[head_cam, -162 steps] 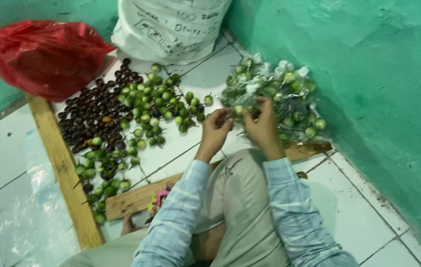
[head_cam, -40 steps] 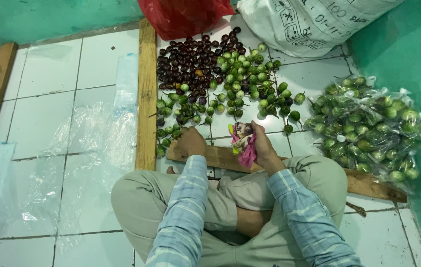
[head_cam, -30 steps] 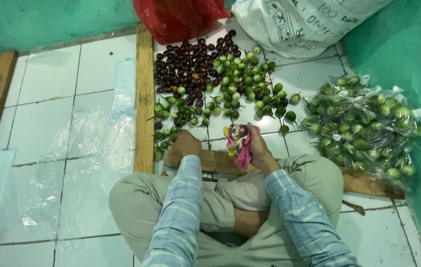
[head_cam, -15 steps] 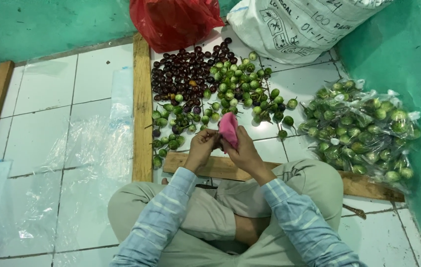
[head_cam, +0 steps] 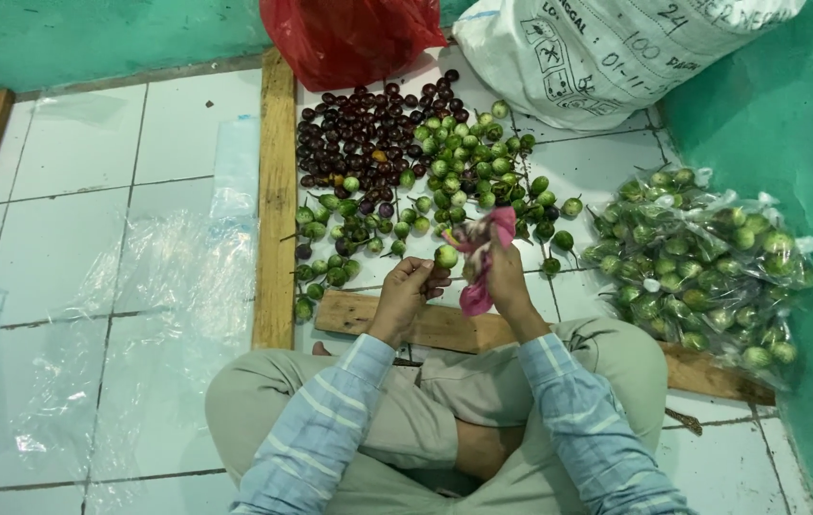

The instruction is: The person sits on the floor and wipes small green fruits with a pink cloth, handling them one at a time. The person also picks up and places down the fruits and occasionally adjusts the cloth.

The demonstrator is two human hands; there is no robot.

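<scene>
Seated cross-legged on the white tiled floor (head_cam: 63, 181), I look down at both of my hands, raised just above my knees. My left hand (head_cam: 408, 291) has its fingers (head_cam: 430, 278) clenched round one small round green fruit (head_cam: 446, 256), which sits at the fingertips, touching them. My right hand (head_cam: 502, 272) grasps a crumpled pink plastic bag (head_cam: 479, 267), its fingers closed on the bunched film; part of the bag hangs below the hand and part sticks up above it. The fruit and the bag are just beside each other, between the two hands. Beyond the fingers, farther from my body, lies a loose heap of green fruits (head_cam: 464, 167) on the floor, and next to it, off to the left, a heap of dark purple fruits (head_cam: 354, 138). Well to the right of my right hand is a pile of clear bags filled with green fruits (head_cam: 702, 267). A wooden plank (head_cam: 278, 191) runs along the left edge of the heaps, and a shorter wooden board (head_cam: 426, 324) lies under my wrists. At the far end sit a red plastic bag (head_cam: 349, 38) and a white sack (head_cam: 607, 48). I judge the step in hand to be loading a fruit into the pink bag. The next move seems to call for finding the bag's mouth, which I cannot see here, and holding it spread so the fruit can drop in.
</scene>
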